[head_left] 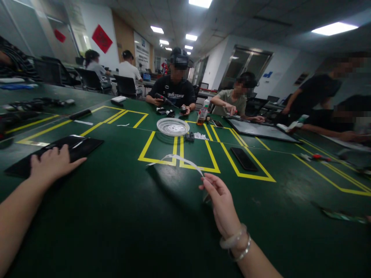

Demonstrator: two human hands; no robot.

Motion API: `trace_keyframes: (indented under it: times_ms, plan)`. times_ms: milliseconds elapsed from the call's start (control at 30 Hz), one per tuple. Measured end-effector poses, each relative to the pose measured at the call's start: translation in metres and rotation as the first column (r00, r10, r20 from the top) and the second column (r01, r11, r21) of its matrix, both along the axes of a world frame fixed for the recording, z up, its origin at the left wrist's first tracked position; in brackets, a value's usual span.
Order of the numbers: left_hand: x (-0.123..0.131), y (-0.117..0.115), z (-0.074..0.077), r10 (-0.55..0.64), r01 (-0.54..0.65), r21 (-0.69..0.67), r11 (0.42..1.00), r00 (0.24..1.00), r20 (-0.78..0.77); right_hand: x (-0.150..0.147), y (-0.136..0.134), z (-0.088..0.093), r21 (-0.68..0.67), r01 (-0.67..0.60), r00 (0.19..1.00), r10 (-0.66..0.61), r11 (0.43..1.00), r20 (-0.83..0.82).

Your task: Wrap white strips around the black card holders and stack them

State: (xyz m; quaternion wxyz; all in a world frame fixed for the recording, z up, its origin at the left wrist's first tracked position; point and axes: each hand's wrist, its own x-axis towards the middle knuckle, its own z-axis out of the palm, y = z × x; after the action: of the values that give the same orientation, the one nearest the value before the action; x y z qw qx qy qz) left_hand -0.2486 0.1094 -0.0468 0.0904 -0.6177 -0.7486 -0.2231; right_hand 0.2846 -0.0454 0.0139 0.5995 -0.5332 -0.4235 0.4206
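Observation:
My left hand (55, 164) lies with its fingers spread over a flat black item (87, 148), whose exact kind I cannot tell; a shiny strip shows near its far edge. Between the thumb and fingers of my right hand (218, 199) is one end of a thin white strip (185, 159). The strip arches up and to the left above the green table (124, 216), its free end hanging loose. Beyond it stands a round white slotted basket (173, 127). A black phone (243, 158) rests on the table to the right of my right hand.
Yellow tape (143, 148) marks rectangles on the table. A small dark part (189, 137) and a bottle with amber liquid (202, 115) stand near the basket. Across sits a person (174, 90) holding a power drill. Another person (234, 100) works at a large dark panel (257, 129).

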Motion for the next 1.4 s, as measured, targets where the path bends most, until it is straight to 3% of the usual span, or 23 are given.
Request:
trace_keyframes:
  times_ms: [67, 167, 233, 367, 433, 533, 633, 700, 767, 833, 967, 1100, 1200, 1300, 1400]
  plan:
    - [-0.023, 0.002, -0.007, -0.016, 0.017, 0.088, 0.996, 1.000, -0.008, 0.002, 0.002, 0.000, -0.064, 0.066, 0.986, -0.075, 0.996, -0.151]
    - [-0.026, -0.002, -0.003, -0.157, 0.177, 0.201, 0.964, 0.981, -0.111, 0.005, 0.005, -0.003, -0.167, 0.076, 0.923, -0.132, 0.983, -0.361]
    - [-0.011, -0.006, 0.009, -0.191, 0.212, 0.164, 0.964, 0.972, -0.135, 0.007, 0.008, -0.007, -0.206, 0.060, 0.881, -0.149, 0.977, -0.448]
    - [0.044, -0.015, 0.037, -0.186, 0.178, -0.100, 0.979, 0.979, -0.085, 0.011, 0.011, -0.013, -0.205, 0.054, 0.865, -0.148, 0.977, -0.480]
    - [0.081, -0.021, 0.044, -0.298, 0.284, -0.153, 0.946, 0.951, -0.078, 0.012, 0.012, -0.013, -0.192, 0.053, 0.870, -0.140, 0.980, -0.472]
    - [0.141, -0.043, 0.049, -0.551, 0.535, -0.182, 0.825, 0.833, -0.051, 0.013, 0.012, -0.013, -0.184, 0.064, 0.874, -0.144, 0.981, -0.464]
    - [0.198, -0.077, 0.053, -0.770, 0.756, -0.223, 0.615, 0.637, 0.037, 0.014, 0.013, -0.013, -0.178, 0.073, 0.875, -0.149, 0.981, -0.460]
    - [0.226, -0.099, 0.057, -0.853, 0.841, -0.240, 0.485, 0.515, 0.083, 0.013, 0.013, -0.013, -0.183, 0.079, 0.875, -0.156, 0.980, -0.458]
    - [0.243, -0.114, 0.059, -0.894, 0.882, -0.253, 0.398, 0.435, 0.111, 0.012, 0.012, -0.012, -0.189, 0.085, 0.881, -0.162, 0.978, -0.444]
    - [0.251, -0.120, 0.059, -0.906, 0.892, -0.273, 0.360, 0.404, 0.125, 0.010, 0.011, -0.010, -0.184, 0.078, 0.898, -0.149, 0.980, -0.413]
    - [0.250, -0.118, 0.050, -0.916, 0.890, -0.294, 0.348, 0.390, 0.094, 0.005, 0.007, -0.006, -0.122, 0.042, 0.960, -0.074, 0.992, -0.270]
    - [0.247, -0.119, 0.040, -0.947, 0.932, -0.168, 0.321, 0.312, -0.076, 0.002, 0.004, -0.003, 0.020, -0.092, 0.992, 0.090, 0.996, 0.091]
    - [0.244, -0.126, 0.036, -0.941, 0.966, -0.007, 0.259, 0.251, -0.229, 0.001, 0.000, 0.000, 0.101, -0.284, 0.845, 0.200, 0.953, 0.495]
    - [0.242, -0.131, 0.038, -0.921, 0.971, 0.061, 0.231, 0.238, -0.308, -0.003, -0.007, 0.002, 0.040, -0.435, 0.536, 0.223, 0.900, 0.814]
    - [0.245, -0.130, 0.041, -0.954, 0.978, -0.044, 0.203, 0.187, -0.235, -0.007, -0.012, 0.003, -0.073, -0.519, 0.254, 0.235, 0.852, 0.938]
